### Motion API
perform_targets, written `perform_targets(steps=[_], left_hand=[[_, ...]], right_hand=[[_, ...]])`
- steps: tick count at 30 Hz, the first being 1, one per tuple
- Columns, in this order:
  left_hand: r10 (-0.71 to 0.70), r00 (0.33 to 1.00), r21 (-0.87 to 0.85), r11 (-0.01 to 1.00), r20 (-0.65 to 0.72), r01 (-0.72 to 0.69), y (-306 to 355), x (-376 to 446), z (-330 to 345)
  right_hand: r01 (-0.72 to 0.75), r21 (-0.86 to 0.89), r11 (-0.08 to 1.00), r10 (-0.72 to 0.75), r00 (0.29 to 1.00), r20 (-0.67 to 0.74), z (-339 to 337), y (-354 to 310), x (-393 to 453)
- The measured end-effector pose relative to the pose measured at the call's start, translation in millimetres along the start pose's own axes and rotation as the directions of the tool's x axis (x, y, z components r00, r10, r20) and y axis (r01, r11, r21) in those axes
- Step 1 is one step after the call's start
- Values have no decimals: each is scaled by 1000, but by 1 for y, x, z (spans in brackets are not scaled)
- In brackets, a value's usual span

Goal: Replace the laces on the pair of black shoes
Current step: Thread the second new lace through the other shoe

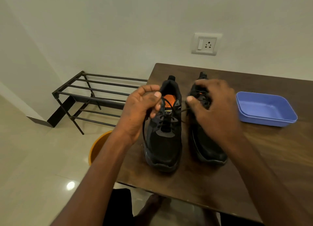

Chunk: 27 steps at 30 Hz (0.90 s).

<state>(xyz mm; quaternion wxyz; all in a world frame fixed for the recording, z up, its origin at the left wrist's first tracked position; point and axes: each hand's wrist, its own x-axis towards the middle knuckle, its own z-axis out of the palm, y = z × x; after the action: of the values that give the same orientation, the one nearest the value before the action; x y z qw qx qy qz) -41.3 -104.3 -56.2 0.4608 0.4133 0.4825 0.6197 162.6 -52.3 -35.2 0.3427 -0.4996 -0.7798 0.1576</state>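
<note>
- Dark wooden desk [254, 158] carried both black shoes side by side, toes pointing at the person.
- Blue tray [265, 108] sat off to the right.
- Left hand [140, 110] had its fingers [156, 95] curled round the left shoe [165, 132]'s lace [144, 132].
- Right hand [215, 107] pinched the lace's other end over the right shoe [208, 146].

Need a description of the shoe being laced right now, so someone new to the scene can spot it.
On the dark wooden table stand two black shoes side by side, toes toward the camera. It is the left shoe, the one farther from the blue tray. Its orange insole shows and its black lace runs up into the left hand.
</note>
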Motion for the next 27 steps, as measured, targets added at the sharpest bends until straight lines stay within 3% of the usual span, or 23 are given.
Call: perform_targets(steps=[3, 5, 7, 9, 13, 14, 18, 20, 22, 24, 27], left_hand=[[-8, 999, 38, 999, 47, 6, -2, -2, 9], [-11, 999, 52, 999, 43, 9, -4, -2, 9], [-9, 999, 74, 997, 31, 6, -5, -1, 6], [-9, 1000, 83, 997, 28, 6, -6, 1, 3], [-4, 999, 102, 995, 47, -1, -9, 1, 7], [-5, 999, 115, 993, 48, -1, -11, 1, 8], [1, 1000, 122, 992, -17, 1, -14, 3, 1], [4, 998, 120, 993, -62, 4, -16, 4, -3], [16, 996, 132, 991, -89, -4, -17, 6, -4], [26, 995, 152, 988, -92, -11, -17, 6, -1], [38, 996, 182, 983, -83, -23, -18, 5, 1]], right_hand=[[3, 385, 923, -104, 965, 242, 14, -11, -4], [-48, 382, 923, -34, 978, 206, 20, -7, -3], [-78, 218, 973, 65, 996, 68, 21, 1, 0], [-69, 184, 981, 67, 998, 17, 19, 6, 3], [-83, 531, 843, -75, 961, 268, 26, -6, -1], [-78, 557, 827, -89, 960, 267, 29, -9, -3], [-169, 335, 927, 186, 982, -19, 29, 0, 4], [-197, 187, 962, 215, 973, -82, 27, 6, 6], [-119, 3, 993, 119, 991, -62, 33, 7, 6], [71, -81, 994, -71, 997, 4, 43, 1, 5], [230, 81, 970, -233, 972, 28, 54, -6, 5]])
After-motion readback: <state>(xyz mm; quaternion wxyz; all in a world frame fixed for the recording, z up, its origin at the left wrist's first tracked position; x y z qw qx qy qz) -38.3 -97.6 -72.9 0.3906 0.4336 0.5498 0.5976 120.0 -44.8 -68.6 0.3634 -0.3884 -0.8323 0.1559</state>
